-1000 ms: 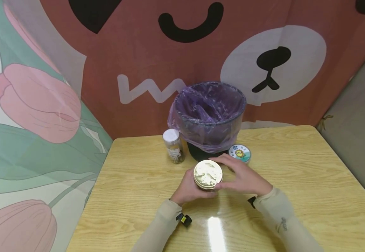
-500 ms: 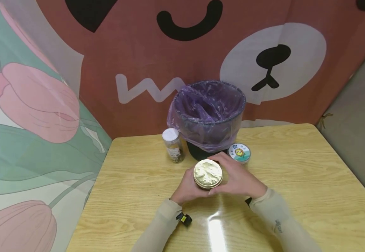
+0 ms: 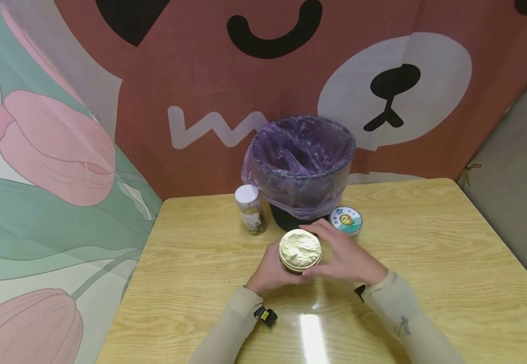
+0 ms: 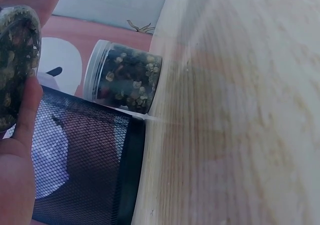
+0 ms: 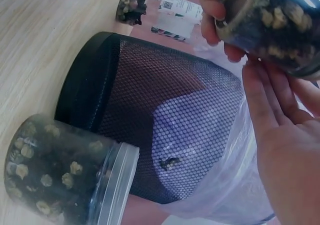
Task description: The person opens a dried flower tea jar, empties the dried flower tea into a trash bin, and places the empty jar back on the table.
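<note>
Above the table, a clear jar [image 3: 300, 249] with a shiny gold, uneven-looking top is held between both hands. My left hand [image 3: 270, 272] grips its side from the left. With thumb and fingers spread around the near and far edges, my right hand [image 3: 348, 257] holds the rim from the right. In the right wrist view the jar [image 5: 285, 22] shows dark leaves and pale dried buds through its wall, and my right hand [image 5: 287, 135] lies against it. The left wrist view catches only part of the jar [image 4: 15, 60] and of my left hand [image 4: 22, 150].
Behind the hands stands a black mesh bin [image 3: 286, 220] with a purple bag [image 3: 306, 194] over its rim. A white-lidded jar [image 3: 250, 212] is left of it. At its right sits another jar [image 3: 346, 221] with a printed sunflower lid. All stand on a wooden table [image 3: 190, 263].
My right hand has shifted slightly left around the jar's rim, its thumb now nearer the left hand. Reflections on the gold top have changed. The left hand and the jar stay nearly in place.
</note>
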### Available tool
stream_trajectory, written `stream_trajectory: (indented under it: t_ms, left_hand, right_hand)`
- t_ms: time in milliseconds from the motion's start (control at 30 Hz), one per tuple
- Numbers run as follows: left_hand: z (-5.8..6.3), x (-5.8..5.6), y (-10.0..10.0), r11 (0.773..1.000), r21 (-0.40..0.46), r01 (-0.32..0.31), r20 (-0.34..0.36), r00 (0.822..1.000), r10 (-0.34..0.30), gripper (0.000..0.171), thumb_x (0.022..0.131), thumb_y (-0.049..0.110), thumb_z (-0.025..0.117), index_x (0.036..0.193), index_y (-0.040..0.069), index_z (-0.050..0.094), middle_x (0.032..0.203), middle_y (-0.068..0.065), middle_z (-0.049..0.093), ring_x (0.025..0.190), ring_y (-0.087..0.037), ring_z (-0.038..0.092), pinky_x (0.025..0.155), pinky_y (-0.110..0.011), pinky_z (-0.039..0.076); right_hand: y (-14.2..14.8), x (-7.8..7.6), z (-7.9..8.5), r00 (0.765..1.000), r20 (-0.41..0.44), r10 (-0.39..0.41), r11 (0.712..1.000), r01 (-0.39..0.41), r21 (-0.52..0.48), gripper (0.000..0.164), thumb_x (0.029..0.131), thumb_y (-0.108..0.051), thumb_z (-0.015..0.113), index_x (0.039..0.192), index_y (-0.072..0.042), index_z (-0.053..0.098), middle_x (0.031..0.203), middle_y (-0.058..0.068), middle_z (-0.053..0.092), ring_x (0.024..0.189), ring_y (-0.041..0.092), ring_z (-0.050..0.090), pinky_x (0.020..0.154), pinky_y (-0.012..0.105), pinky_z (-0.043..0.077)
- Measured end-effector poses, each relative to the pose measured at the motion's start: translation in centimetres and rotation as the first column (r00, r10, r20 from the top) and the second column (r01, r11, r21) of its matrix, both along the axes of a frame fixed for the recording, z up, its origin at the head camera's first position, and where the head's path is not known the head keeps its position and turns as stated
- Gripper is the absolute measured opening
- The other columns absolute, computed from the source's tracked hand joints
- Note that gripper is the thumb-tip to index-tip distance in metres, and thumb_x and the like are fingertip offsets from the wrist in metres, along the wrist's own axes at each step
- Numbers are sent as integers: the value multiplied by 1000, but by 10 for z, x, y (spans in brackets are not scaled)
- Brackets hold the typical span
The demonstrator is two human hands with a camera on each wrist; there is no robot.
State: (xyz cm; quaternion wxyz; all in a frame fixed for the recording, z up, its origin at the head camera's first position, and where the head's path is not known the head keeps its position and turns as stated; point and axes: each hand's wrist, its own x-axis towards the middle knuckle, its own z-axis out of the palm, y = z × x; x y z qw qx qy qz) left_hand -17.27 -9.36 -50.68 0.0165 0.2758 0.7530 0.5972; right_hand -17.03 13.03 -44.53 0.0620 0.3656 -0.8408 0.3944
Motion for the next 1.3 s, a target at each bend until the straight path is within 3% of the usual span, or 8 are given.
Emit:
stream_trajectory:
  t_ms: [267, 600, 767, 1033, 1300]
  left_hand:
    - [0, 0, 2, 999, 24, 24, -6, 1000, -24, 91, 64, 9, 97, 144, 17, 55, 130, -4, 69, 120, -15, 66, 109, -34, 51]
    - [1, 0, 4, 998, 55, 34, 6, 999, -34, 91, 62, 3, 96, 143, 15, 56, 132, -6, 69, 122, -17, 65, 111, -35, 50]
    - [0, 0, 3, 999, 34, 22, 13, 1000, -22, 90, 62, 6, 97, 143, 17, 57, 131, -4, 69, 122, -16, 65, 111, -35, 51]
    - [-2, -1, -3, 1000, -11, -11, -29, 1000, 11, 89, 63, 9, 95, 143, 11, 56, 132, -9, 69, 122, -17, 65, 111, -35, 50]
    - [3, -2, -1, 999, -40, -14, -22, 1000, 14, 90, 63, 12, 95, 144, 11, 54, 133, -8, 68, 123, -17, 64, 112, -34, 49]
  right_hand:
    - [11, -2, -1, 997, 61, 38, 999, -38, -7, 86, 77, -37, 91, 150, -14, 53, 135, -2, 61, 125, 17, 59, 104, 51, 54]
    - [22, -7, 2, 991, 97, 98, 993, -91, -73, 77, 79, -26, 90, 147, -11, 58, 136, 1, 67, 124, 15, 62, 104, 42, 54]
    - [15, -3, 2, 995, 88, 52, 998, -49, -27, 89, 73, -35, 93, 150, -13, 54, 140, 1, 63, 129, 20, 59, 107, 48, 52]
    - [-8, 4, 0, 997, 46, -69, 998, 69, 12, 113, 61, -50, 97, 153, -8, 46, 139, 9, 60, 126, 27, 59, 105, 56, 51]
    - [-11, 3, 1, 996, 15, -86, 996, 86, -11, 97, 62, -54, 95, 142, -15, 56, 126, -2, 60, 115, 15, 59, 98, 49, 55]
